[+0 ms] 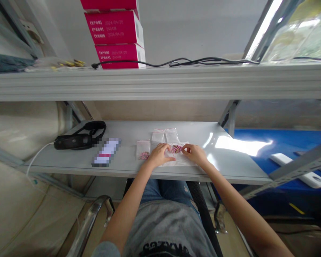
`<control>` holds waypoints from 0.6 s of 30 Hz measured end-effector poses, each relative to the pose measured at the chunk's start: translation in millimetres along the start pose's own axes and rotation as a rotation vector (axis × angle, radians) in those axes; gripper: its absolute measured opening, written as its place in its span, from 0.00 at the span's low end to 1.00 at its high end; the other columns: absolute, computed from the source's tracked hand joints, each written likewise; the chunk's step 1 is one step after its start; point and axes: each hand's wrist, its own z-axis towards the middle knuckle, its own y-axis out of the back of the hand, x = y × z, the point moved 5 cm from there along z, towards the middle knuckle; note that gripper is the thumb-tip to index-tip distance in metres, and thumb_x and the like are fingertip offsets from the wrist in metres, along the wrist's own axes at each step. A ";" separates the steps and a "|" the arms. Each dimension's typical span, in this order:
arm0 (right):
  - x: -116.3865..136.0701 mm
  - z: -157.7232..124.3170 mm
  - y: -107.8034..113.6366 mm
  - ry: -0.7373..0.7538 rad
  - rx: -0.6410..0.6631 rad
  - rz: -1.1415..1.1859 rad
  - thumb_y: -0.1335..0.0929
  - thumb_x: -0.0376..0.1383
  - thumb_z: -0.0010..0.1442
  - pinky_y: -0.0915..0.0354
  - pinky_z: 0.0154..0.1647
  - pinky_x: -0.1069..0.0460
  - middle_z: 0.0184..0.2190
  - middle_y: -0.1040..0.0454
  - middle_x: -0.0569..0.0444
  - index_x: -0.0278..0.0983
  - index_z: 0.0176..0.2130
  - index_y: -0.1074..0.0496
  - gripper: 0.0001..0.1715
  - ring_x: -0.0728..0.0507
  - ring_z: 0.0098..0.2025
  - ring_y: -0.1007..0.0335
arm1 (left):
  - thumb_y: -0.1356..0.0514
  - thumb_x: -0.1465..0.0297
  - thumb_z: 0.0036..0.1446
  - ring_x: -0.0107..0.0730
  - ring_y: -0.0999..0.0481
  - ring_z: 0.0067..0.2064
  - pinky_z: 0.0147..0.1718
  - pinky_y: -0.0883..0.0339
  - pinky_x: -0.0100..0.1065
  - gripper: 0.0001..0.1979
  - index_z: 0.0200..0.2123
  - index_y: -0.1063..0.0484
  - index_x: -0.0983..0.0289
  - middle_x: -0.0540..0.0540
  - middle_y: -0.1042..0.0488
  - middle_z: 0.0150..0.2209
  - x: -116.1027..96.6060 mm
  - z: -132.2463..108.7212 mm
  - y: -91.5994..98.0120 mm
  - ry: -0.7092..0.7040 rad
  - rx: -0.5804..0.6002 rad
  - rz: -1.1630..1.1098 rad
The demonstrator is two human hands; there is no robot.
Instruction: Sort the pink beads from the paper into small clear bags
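My left hand (158,155) and my right hand (194,154) meet over a clear plastic bag (178,159) lying flat on the white shelf (224,157). Fingers of both hands pinch the bag near its upper edge. Pink beads (177,149) sit inside it, between my hands. To the left of my left hand lies a second small bag (143,150) with a pink bead cluster at its lower end. Two more small clear bags (158,136) (172,135) lie side by side behind my hands, and their contents are hard to make out.
A black headset with a strap (79,137) and a pixelated white-and-pink box (106,152) lie on the shelf's left. Magenta cartons (114,30) and a black cable (176,62) sit on the shelf above. A white device (299,175) rests on a blue surface at right.
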 end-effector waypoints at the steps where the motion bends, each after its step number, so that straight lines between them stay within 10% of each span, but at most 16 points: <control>1: 2.6 -0.6 0.8 0.003 -0.003 0.031 0.37 0.41 0.55 0.45 0.25 0.55 0.29 0.24 0.53 0.40 0.35 0.25 0.14 0.47 0.27 0.32 | 0.33 0.59 0.41 0.37 0.32 0.42 0.41 0.37 0.36 0.21 0.35 0.34 0.62 0.54 0.31 0.38 0.3 0.1 -0.4 0.001 0.001 -0.001; 11: 43.4 -8.9 -6.0 0.118 0.022 0.260 0.37 0.42 0.57 0.44 0.26 0.55 0.28 0.24 0.54 0.38 0.32 0.26 0.14 0.47 0.26 0.33 | 0.33 0.60 0.42 0.36 0.32 0.42 0.41 0.37 0.35 0.20 0.36 0.35 0.62 0.53 0.31 0.38 0.4 -0.5 -0.7 -0.033 0.003 -0.002; 18: 22.5 -3.8 0.5 0.034 -0.052 0.203 0.38 0.44 0.58 0.44 0.27 0.55 0.28 0.25 0.54 0.40 0.35 0.26 0.16 0.47 0.28 0.32 | 0.33 0.59 0.41 0.37 0.32 0.43 0.41 0.38 0.35 0.21 0.36 0.35 0.62 0.53 0.31 0.39 1.5 -0.1 -1.4 -0.015 -0.002 0.008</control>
